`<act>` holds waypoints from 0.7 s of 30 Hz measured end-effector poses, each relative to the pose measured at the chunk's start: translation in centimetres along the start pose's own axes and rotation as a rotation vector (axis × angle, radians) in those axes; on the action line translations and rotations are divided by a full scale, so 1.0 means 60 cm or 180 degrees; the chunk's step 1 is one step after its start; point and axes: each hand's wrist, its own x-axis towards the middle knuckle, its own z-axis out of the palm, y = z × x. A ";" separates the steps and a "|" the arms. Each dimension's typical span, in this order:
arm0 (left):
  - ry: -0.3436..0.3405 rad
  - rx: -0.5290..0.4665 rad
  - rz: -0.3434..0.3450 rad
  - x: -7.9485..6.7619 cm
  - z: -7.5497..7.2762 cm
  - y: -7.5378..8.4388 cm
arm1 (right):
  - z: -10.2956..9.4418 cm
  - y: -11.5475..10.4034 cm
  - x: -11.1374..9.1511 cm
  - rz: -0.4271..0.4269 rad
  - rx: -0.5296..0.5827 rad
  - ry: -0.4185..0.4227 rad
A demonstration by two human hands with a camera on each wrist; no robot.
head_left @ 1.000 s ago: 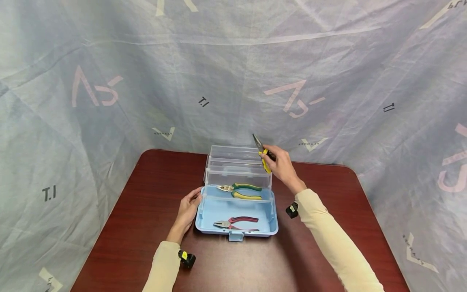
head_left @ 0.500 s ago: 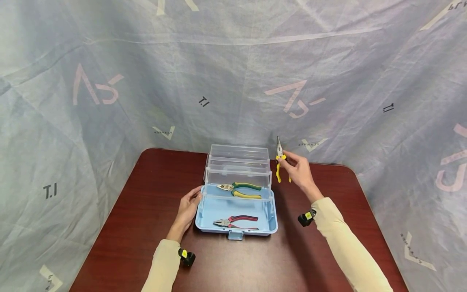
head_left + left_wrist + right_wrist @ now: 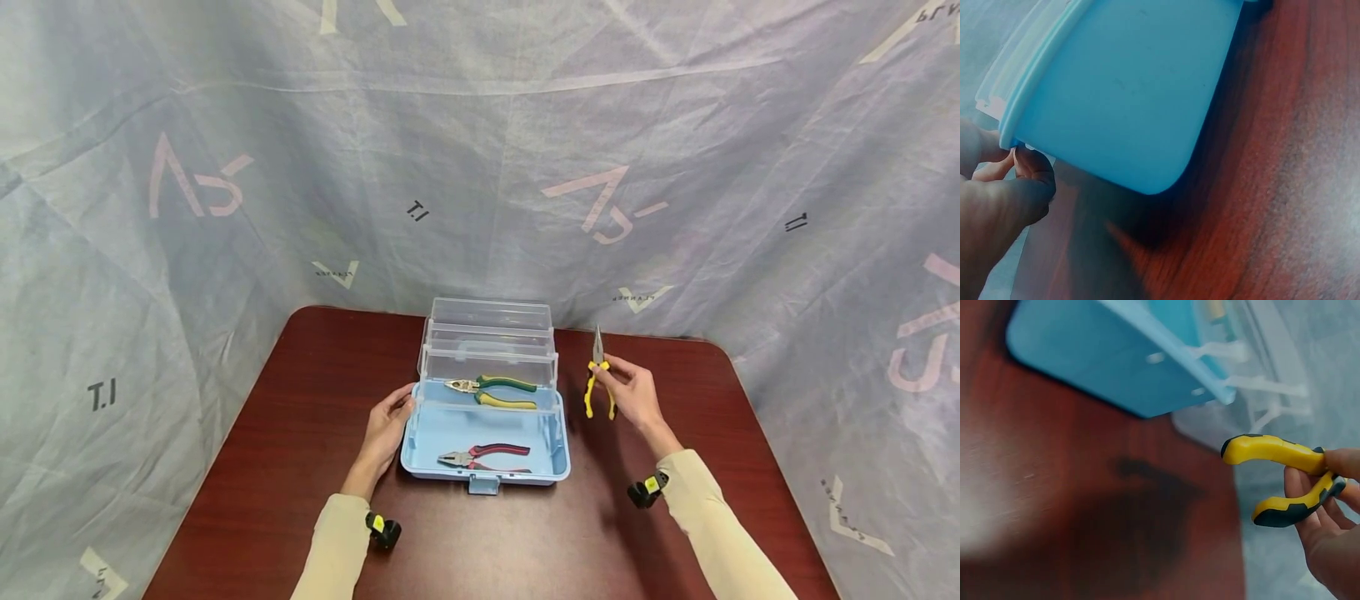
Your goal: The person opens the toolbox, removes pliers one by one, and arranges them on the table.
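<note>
My right hand pinches yellow-and-black long-nose pliers near their pivot, jaws pointing away and handles spread toward me. In the right wrist view the yellow handles hang over the table beside the box. My left hand grips the back left corner of the blue toolbox; the left wrist view shows its fingers curled at the rim. Combination pliers with green-and-yellow handles lie in the clear tray. Red-and-black combination pliers lie on the box floor.
The box's clear stepped trays and lid stand unfolded at the back. A latch sticks out at the front. The dark red wooden table reaches a grey printed cloth behind and at the sides.
My right hand has carried the long-nose pliers from over the clear trays rightward, then down toward me beside the box. The left hand stays at the box corner.
</note>
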 end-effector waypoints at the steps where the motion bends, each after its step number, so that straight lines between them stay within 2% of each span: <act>1: -0.0011 0.0004 -0.0006 -0.003 0.001 0.005 | -0.002 0.009 -0.005 0.0036 0.0007 -0.0014; 8: -0.0028 -0.0016 0.0005 -0.009 0.002 0.015 | -0.010 0.059 -0.034 0.0261 -0.0019 -0.0077; 11: -0.0064 0.0022 -0.0025 -0.017 0.005 0.031 | -0.011 0.077 -0.043 0.0345 -0.0044 -0.0100; 13: -0.0071 0.0047 -0.0028 -0.017 0.005 0.032 | -0.009 0.089 -0.048 0.0428 -0.0055 -0.0077; 19: -0.0038 -0.0015 -0.0007 -0.004 0.000 0.007 | -0.003 0.119 -0.055 0.0598 -0.0153 0.0009; 21: 0.0003 -0.0037 0.0009 0.002 -0.001 -0.004 | -0.001 0.125 -0.056 0.0602 -0.0465 0.0054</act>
